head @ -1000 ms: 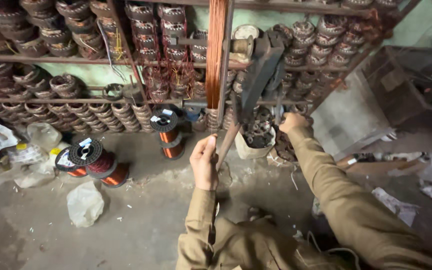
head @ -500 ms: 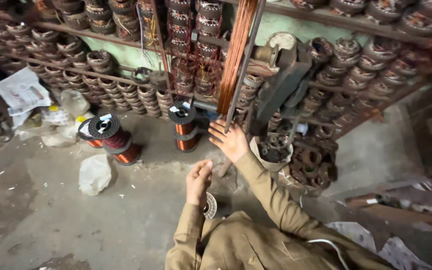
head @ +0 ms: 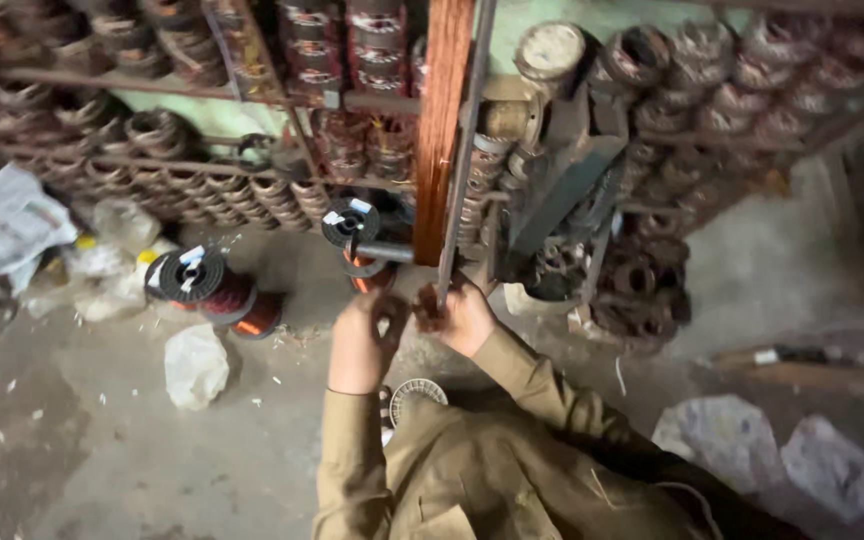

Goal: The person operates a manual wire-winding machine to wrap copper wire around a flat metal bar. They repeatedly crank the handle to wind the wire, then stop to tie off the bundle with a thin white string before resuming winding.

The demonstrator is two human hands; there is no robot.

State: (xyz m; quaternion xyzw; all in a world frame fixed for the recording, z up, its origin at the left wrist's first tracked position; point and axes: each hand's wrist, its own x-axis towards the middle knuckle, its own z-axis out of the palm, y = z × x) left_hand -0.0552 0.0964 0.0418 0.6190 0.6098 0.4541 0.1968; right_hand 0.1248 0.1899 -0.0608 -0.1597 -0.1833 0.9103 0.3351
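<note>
- A thin grey metal strip ran down beside a band of copper-coloured wire from the top of the view, its lower end reaching the person's hands just above the floor.
- The right hand was closed around the bottom end of that strip, fingers curled tight on it.
- The left hand sat just beside the right one, fingers bent inward; whether it gripped anything could not be told from the blur.
- Both arms wore khaki sleeves, and the two hands were close together, nearly touching.
- Just behind the hands, a black spool of copper wire stood on the floor.
- Further left, another pair of black spools with orange-red wire lay on the concrete, with a crumpled white bag near them.
- A small round perforated disc lay below the hands.
- Shelves behind held rows of wound coils.
- A dark metal machine stood right of the strip.
</note>
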